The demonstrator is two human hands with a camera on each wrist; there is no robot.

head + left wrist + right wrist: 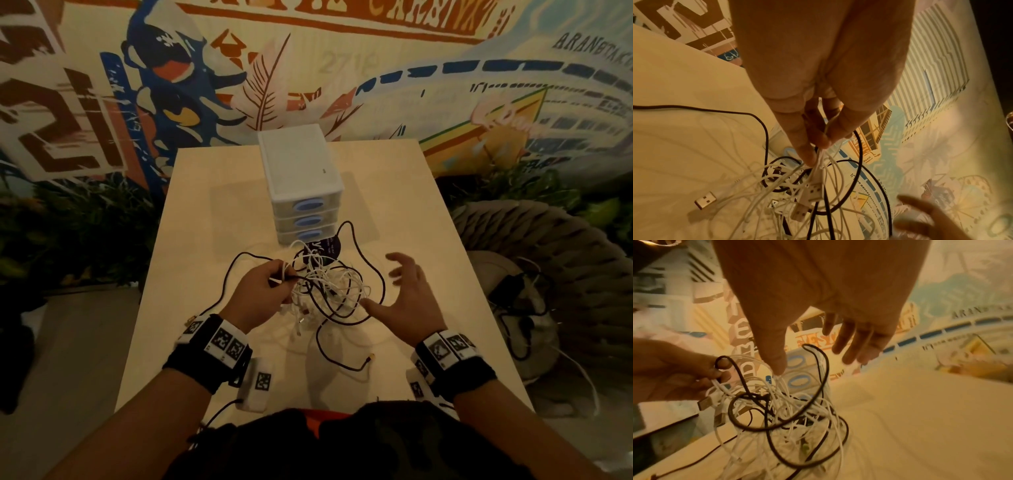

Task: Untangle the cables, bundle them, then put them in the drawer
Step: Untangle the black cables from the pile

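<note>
A tangle of white and black cables (325, 287) sits in the middle of the table, in front of a white three-drawer unit (303, 186) whose drawers are all shut. My left hand (263, 291) pinches several white cable strands (821, 154) and lifts that side of the tangle (777, 410); USB plugs (812, 192) dangle below the fingers. My right hand (406, 294) hovers just right of the tangle with fingers (851, 340) spread and holds nothing. A black cable end (368, 359) trails toward me on the table.
The pale table (428, 240) stands against a painted mural wall. A woven chair (548, 274) with more cables on it stands to the right. Plants border the left side. A loose USB plug (705, 200) lies on the table at the left.
</note>
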